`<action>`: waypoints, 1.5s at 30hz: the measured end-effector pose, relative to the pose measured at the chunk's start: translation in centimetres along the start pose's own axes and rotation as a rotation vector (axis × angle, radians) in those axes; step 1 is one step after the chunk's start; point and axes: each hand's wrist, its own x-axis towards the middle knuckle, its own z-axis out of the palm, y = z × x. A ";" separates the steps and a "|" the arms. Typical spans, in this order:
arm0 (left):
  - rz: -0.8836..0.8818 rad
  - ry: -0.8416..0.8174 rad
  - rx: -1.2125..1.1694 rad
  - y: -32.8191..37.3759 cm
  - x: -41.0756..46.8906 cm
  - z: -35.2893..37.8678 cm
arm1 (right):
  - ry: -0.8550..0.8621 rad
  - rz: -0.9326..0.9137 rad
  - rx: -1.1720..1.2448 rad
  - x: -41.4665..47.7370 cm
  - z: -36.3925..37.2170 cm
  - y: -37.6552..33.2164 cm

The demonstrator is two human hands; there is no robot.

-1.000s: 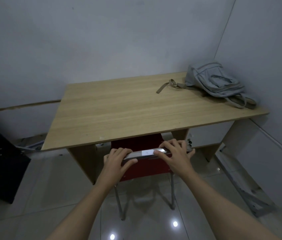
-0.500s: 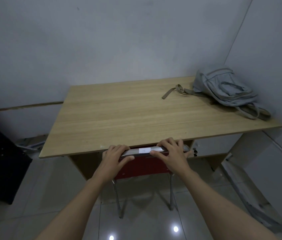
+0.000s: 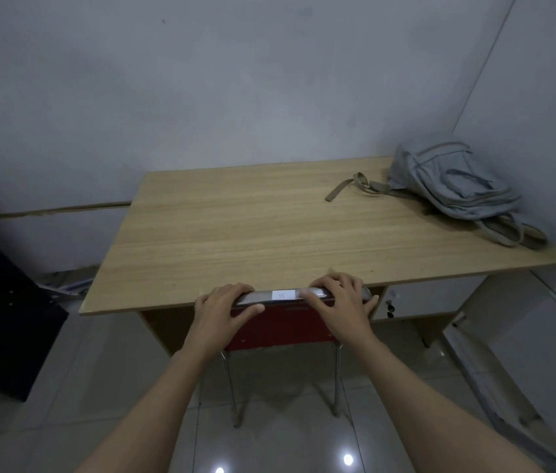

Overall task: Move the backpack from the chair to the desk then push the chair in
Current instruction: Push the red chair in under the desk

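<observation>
Grey canvas backpack (image 3: 457, 180) slumps at the wooden bench's (image 3: 269, 233) far right corner; I see my left hand (image 3: 222, 310) and right hand (image 3: 341, 307), each grip closed on the red chair's (image 3: 280, 324) metal top rail.

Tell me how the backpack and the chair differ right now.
The backpack is pale grey and soft, slumped on its side; the chair is red with a rigid metal frame, standing upright. The backpack lies on top of the desk at its far right corner; the chair sits on the floor, its seat hidden beneath the desk's near edge. Nothing touches the backpack; the left hand and right hand both grip the chair's top rail.
</observation>
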 end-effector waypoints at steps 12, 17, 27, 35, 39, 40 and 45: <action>-0.298 0.157 -0.375 2.1 -1.8 1.8 | 0.076 0.367 0.470 -2.7 -0.4 0.1; -0.295 0.175 -0.331 2.1 -1.1 2.0 | 0.045 0.359 0.429 -1.8 -1.0 0.3; -0.287 0.193 -0.308 2.8 -0.8 3.0 | 0.072 0.307 0.440 -1.4 -1.8 1.4; -0.232 0.185 -0.277 2.2 -0.5 2.7 | 0.088 0.320 0.421 -1.4 -1.6 1.3; -0.182 0.197 -0.158 2.4 -1.1 2.9 | 0.139 0.212 0.277 -1.7 -0.8 1.8; -0.157 0.219 -0.078 2.6 -1.2 3.0 | 0.167 0.166 0.224 -1.9 -0.7 1.8; -0.128 0.285 0.023 3.3 -1.4 3.0 | 0.191 0.128 0.141 -1.9 -1.0 1.8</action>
